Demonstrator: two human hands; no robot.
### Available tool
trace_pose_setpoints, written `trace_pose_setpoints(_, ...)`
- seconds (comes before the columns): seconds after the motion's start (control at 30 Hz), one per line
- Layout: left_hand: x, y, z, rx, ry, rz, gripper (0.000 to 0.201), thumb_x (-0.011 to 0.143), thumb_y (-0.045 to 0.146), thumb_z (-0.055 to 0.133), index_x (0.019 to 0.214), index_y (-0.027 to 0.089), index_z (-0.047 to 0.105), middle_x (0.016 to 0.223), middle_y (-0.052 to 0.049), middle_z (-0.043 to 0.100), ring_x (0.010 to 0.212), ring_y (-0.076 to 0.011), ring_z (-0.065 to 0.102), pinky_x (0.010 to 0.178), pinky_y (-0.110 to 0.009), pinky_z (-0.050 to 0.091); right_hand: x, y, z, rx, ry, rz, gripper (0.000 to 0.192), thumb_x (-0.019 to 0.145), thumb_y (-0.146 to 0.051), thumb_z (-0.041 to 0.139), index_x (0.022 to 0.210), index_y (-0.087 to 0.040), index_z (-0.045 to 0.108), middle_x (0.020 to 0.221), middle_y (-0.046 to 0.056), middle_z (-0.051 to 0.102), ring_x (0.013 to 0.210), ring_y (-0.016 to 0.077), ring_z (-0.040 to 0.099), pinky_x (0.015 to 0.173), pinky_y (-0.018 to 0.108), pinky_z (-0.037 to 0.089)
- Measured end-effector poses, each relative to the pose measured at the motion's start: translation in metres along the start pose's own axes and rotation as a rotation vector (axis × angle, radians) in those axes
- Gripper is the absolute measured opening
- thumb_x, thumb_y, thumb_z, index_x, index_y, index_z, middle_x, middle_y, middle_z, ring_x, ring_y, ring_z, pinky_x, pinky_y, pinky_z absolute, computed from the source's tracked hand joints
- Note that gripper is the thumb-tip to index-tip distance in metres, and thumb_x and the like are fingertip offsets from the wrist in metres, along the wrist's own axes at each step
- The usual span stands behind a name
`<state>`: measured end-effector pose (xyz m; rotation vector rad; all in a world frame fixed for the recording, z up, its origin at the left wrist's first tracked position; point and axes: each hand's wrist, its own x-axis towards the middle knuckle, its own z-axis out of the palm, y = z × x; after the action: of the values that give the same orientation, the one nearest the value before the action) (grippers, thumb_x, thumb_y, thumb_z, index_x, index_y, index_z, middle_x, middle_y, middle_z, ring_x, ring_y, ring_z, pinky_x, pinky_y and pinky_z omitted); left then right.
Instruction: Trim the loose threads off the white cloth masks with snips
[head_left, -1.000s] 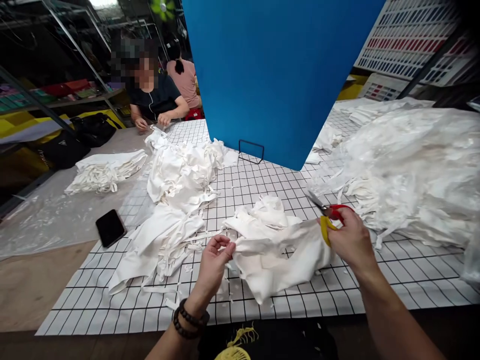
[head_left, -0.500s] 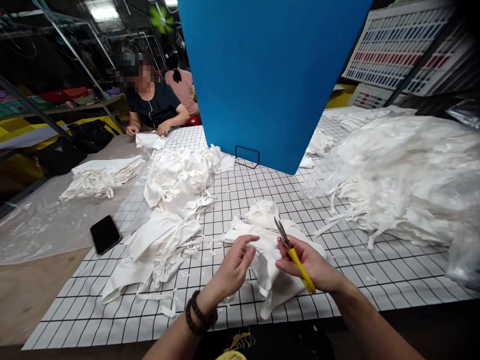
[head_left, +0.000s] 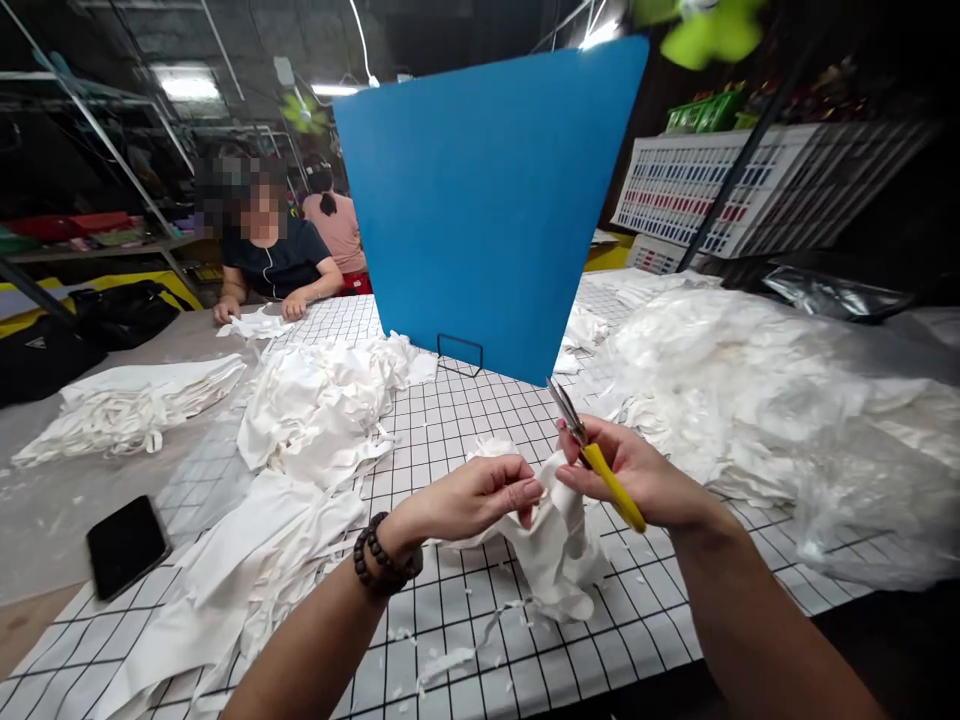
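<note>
Pinching white cloth (head_left: pixel 559 545): both hands, scissors (head_left: pixel 592 455) upright

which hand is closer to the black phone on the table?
Left. The left hand pinches the white cloth, right of the black phone. The right hand, holding the yellow-handled scissors, is farther right still.
</note>
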<state>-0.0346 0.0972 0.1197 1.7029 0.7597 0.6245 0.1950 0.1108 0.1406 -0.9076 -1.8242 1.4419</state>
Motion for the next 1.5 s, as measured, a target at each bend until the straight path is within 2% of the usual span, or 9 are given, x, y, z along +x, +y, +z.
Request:
trace_pose_setpoints(0.17, -0.007, 0.003, 0.006, -0.281, 0.091, -0.104, 0.031, 0.088, 0.043, 0.06, 0.088, 0.013, 0.071, 0.065, -0.002, 0.062, 0.05, -0.0081, 0.051, 0.049, -0.02, 0.039, 0.024, -0.007, -0.005, -0.034, -0.04, -0.019, 0.025, 0.079, -0.034, 0.072, 0.086, -0.021, 0.052, 0.07, -0.005, 0.045, 0.059, 0.0089, 0.042, 0.051, 0.021, 0.037)
trace_pose_setpoints(0.33, -0.019, -0.007, 0.027, -0.538, 0.294, -0.083, 0.03, 0.084, 0.041, 0.066, 0.089, 0.012, 0.071, 0.072, -0.007, 0.068, 0.06, -0.0133, 0.062, 0.062, -0.026, 0.051, 0.031, 0.018, 0.01, -0.042, 0.072, 0.03, 0.029, 0.079, -0.036, 0.072, 0.099, -0.021, 0.057, 0.09, 0.001, 0.059, 0.075, 0.0141, 0.056, 0.063, 0.026, 0.046)
trace_pose_setpoints(0.43, -0.026, -0.021, 0.04, -0.497, 0.463, -0.088, 0.031, 0.084, 0.043, 0.065, 0.086, 0.013, 0.071, 0.069, -0.004, 0.062, 0.053, -0.0106, 0.056, 0.05, -0.021, 0.047, 0.015, 0.037, 0.027, 0.064, 0.144, 0.052, 0.029, 0.08, -0.035, 0.072, 0.103, -0.022, 0.058, 0.089, -0.001, 0.058, 0.073, 0.0119, 0.054, 0.064, 0.025, 0.046)
trace_pose_setpoints(0.6, -0.037, -0.033, 0.05, -0.278, 0.692, -0.016, 0.026, 0.084, 0.038, 0.066, 0.075, 0.014, 0.072, 0.098, -0.012, 0.062, 0.072, -0.0145, 0.06, 0.044, -0.018, 0.04, -0.013, 0.062, 0.061, 0.256, 0.011, 0.115, 0.034, 0.074, -0.028, 0.079, 0.101, -0.022, 0.06, 0.088, -0.003, 0.053, 0.066, 0.0079, 0.044, 0.06, 0.022, 0.04)
trace_pose_setpoints(0.8, -0.04, -0.04, 0.055, -0.58, 0.513, 0.022, 0.025, 0.089, 0.037, 0.061, 0.082, 0.014, 0.067, 0.062, -0.002, 0.063, 0.043, -0.0086, 0.051, 0.046, -0.021, 0.04, -0.019, 0.076, 0.067, 0.309, 0.114, 0.127, 0.027, 0.077, -0.03, 0.075, 0.085, -0.021, 0.051, 0.086, -0.002, 0.055, 0.069, 0.0105, 0.048, 0.063, 0.025, 0.041)
trace_pose_setpoints(0.97, -0.04, -0.045, 0.059, -0.268, 0.603, 0.049, 0.021, 0.093, 0.028, 0.057, 0.08, 0.015, 0.067, 0.064, -0.003, 0.064, 0.069, -0.015, 0.06, 0.072, -0.027, 0.045, -0.042, 0.056, 0.05, -0.196, 0.099, 0.143, 0.035, 0.07, -0.03, 0.079, 0.082, -0.022, 0.047, 0.075, -0.005, 0.046, 0.066, 0.0119, 0.04, 0.06, 0.025, 0.037)
trace_pose_setpoints(1.1, -0.042, -0.044, 0.059, -0.058, 0.594, 0.069, 0.026, 0.095, 0.025, 0.051, 0.073, 0.016, 0.064, 0.069, -0.004, 0.062, 0.072, -0.0157, 0.058, 0.07, -0.026, 0.044, -0.052, 0.043, 0.057, -0.51, 0.089, 0.194, 0.038, 0.07, -0.04, 0.077, 0.084, -0.023, 0.047, 0.079, -0.002, 0.053, 0.068, 0.0148, 0.045, 0.06, 0.027, 0.038)
trace_pose_setpoints(1.3, -0.046, -0.045, 0.058, 0.03, 0.547, 0.054, 0.023, 0.094, 0.019, 0.048, 0.076, 0.017, 0.061, 0.069, -0.002, 0.059, 0.066, -0.0139, 0.058, 0.064, -0.024, 0.044, -0.051, 0.042, 0.068, -0.641, 0.121, 0.173, 0.041, 0.07, -0.049, 0.074, 0.083, -0.022, 0.046, 0.081, -0.001, 0.054, 0.069, 0.0159, 0.048, 0.061, 0.028, 0.039)
trace_pose_setpoints(1.5, -0.047, -0.05, 0.057, 0.046, 0.528, 0.051, 0.024, 0.093, 0.016, 0.048, 0.073, 0.017, 0.06, 0.066, -0.001, 0.059, 0.065, -0.0134, 0.057, 0.063, -0.023, 0.043, -0.048, 0.044, 0.069, -0.678, 0.108, 0.146, 0.034, 0.071, -0.039, 0.072, 0.082, -0.022, 0.045, 0.08, -0.001, 0.055, 0.069, 0.0152, 0.049, 0.06, 0.027, 0.038)
